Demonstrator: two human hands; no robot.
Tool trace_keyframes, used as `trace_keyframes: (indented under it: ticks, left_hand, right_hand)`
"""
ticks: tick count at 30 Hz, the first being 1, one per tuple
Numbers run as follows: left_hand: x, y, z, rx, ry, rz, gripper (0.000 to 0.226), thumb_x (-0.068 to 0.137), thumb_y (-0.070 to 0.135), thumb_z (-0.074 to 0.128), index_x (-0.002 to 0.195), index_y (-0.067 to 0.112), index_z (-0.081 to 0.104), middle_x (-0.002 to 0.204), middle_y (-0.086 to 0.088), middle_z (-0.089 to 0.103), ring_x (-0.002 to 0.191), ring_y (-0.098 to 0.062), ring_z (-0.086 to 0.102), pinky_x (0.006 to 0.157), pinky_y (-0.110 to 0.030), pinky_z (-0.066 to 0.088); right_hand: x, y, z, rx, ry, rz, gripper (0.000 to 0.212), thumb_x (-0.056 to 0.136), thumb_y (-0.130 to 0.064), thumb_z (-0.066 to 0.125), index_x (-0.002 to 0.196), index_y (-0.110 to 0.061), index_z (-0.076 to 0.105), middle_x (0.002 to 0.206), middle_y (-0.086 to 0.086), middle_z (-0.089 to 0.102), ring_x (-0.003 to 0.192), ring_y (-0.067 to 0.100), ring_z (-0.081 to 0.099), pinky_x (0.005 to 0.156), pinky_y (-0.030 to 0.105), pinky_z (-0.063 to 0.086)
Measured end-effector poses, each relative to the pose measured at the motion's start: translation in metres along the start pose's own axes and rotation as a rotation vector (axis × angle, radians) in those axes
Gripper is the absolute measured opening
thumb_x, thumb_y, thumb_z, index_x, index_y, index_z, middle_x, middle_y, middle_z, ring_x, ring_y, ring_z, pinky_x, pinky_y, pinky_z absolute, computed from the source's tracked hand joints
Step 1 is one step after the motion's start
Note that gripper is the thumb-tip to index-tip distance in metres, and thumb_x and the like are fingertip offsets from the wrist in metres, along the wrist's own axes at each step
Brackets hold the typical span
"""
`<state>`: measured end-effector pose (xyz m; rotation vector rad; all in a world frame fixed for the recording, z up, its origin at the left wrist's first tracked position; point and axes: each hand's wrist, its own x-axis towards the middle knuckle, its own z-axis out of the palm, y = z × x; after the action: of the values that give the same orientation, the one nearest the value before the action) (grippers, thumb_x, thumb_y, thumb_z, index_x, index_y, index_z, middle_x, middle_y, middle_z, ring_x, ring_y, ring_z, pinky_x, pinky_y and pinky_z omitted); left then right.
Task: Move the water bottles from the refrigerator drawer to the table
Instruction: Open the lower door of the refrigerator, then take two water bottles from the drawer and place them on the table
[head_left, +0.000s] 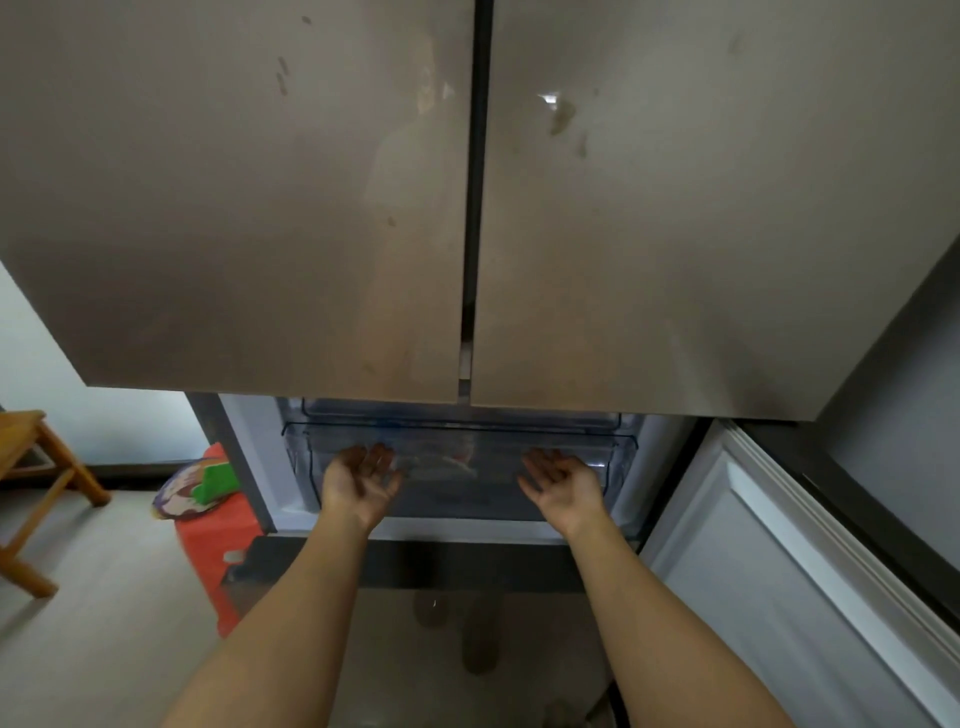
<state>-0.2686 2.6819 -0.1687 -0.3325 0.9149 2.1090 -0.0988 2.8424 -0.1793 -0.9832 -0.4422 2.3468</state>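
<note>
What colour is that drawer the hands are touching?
The drawer is see-through clear plastic, best seen in the head view.

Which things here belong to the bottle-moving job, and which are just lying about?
Part of the job:
- clear drawer, both hands at its front
- left hand, palm up, empty
- right hand, palm up, empty
- bottles: blurred shapes inside, cannot confirm

Lying about:
- wooden stool
- orange-red bag
- upper fridge doors, shut

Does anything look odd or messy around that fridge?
The two upper fridge doors carry dark smudges and streaks, so they look dirty. Nothing seems spilled or broken. Both hands, left hand and right hand, are open, palms up, at the clear drawer.
</note>
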Motion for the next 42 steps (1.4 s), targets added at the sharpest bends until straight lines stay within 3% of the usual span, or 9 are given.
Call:
trace_keyframes:
  ticks: [4,8,12,19,23,27,32,36,42]
  left_hand:
    - [-0.007,-0.001,-0.011,0.005,-0.012,-0.018,0.025,0.097,0.019,0.032,0.079,0.011,0.047,0.090,-0.009,0.056,0.082,-0.022,0.054,0.075,-0.037,0.047]
    - [-0.019,-0.003,-0.024,-0.022,-0.021,-0.024,0.025,0.095,0.018,0.036,0.072,0.012,0.045,0.091,-0.010,0.057,0.087,-0.023,0.054,0.091,-0.039,0.039]
    - [-0.032,-0.007,-0.042,-0.027,-0.024,-0.038,0.025,0.095,0.017,0.036,0.071,0.013,0.044,0.087,-0.008,0.054,0.083,-0.020,0.053,0.096,-0.039,0.035]
    - [-0.062,-0.018,-0.081,-0.020,-0.109,-0.057,0.018,0.095,0.016,0.037,0.090,0.010,0.052,0.102,-0.012,0.058,0.097,-0.025,0.055,0.099,-0.041,0.036]
    - [-0.087,-0.024,-0.102,0.010,-0.116,-0.041,0.021,0.096,0.016,0.033,0.095,0.011,0.054,0.105,-0.012,0.059,0.103,-0.025,0.054,0.099,-0.041,0.036]
    - [-0.110,-0.031,-0.128,0.016,-0.117,-0.040,0.023,0.097,0.016,0.031,0.097,0.013,0.054,0.102,-0.009,0.059,0.113,-0.024,0.048,0.097,-0.038,0.035]
    - [-0.136,-0.031,-0.143,0.037,-0.119,-0.044,0.023,0.096,0.014,0.031,0.097,0.012,0.054,0.126,-0.011,0.052,0.125,-0.024,0.044,0.101,-0.037,0.034]
    - [-0.158,-0.032,-0.145,0.022,-0.111,-0.040,0.022,0.096,0.012,0.031,0.097,0.009,0.053,0.137,-0.014,0.045,0.128,-0.026,0.042,0.107,-0.039,0.032]
    - [-0.186,-0.037,-0.156,0.036,-0.081,-0.052,0.021,0.096,0.014,0.032,0.092,0.009,0.052,0.128,-0.013,0.051,0.129,-0.026,0.040,0.103,-0.039,0.034]
  right_hand:
    - [-0.013,0.005,-0.002,0.000,0.009,-0.037,0.020,0.090,0.005,0.032,0.090,-0.004,0.050,0.095,0.016,0.055,0.098,0.031,0.054,0.104,0.049,0.033]
    - [-0.028,0.015,-0.010,0.039,0.024,-0.068,0.031,0.089,0.006,0.031,0.114,-0.004,0.046,0.119,0.019,0.049,0.122,0.034,0.045,0.100,0.050,0.033]
    - [-0.049,0.028,-0.020,0.013,0.008,-0.096,0.029,0.089,0.007,0.030,0.070,-0.009,0.045,0.113,0.020,0.050,0.110,0.034,0.050,0.093,0.049,0.037]
    - [-0.083,0.054,-0.047,-0.001,-0.011,-0.169,0.029,0.089,0.007,0.028,0.070,-0.010,0.041,0.090,0.014,0.054,0.098,0.033,0.054,0.066,0.044,0.054]
    - [-0.107,0.074,-0.066,0.038,-0.027,-0.212,0.024,0.092,0.005,0.030,0.092,-0.009,0.050,0.104,0.017,0.058,0.096,0.030,0.057,0.082,0.045,0.046]
    - [-0.135,0.098,-0.090,0.105,-0.042,-0.229,0.033,0.090,0.008,0.028,0.105,-0.011,0.050,0.106,0.015,0.059,0.096,0.029,0.057,0.072,0.042,0.054]
    - [-0.159,0.111,-0.094,0.057,-0.037,-0.239,0.033,0.088,0.011,0.026,0.097,-0.009,0.051,0.106,0.016,0.057,0.105,0.031,0.054,0.100,0.044,0.035]
    - [-0.173,0.112,-0.100,0.016,0.005,-0.212,0.028,0.084,0.012,0.029,0.085,-0.007,0.049,0.105,0.018,0.057,0.123,0.036,0.045,0.098,0.045,0.035]
    - [-0.203,0.117,-0.108,0.053,0.018,-0.189,0.031,0.084,0.014,0.028,0.093,-0.006,0.050,0.108,0.019,0.056,0.120,0.036,0.047,0.098,0.045,0.035]
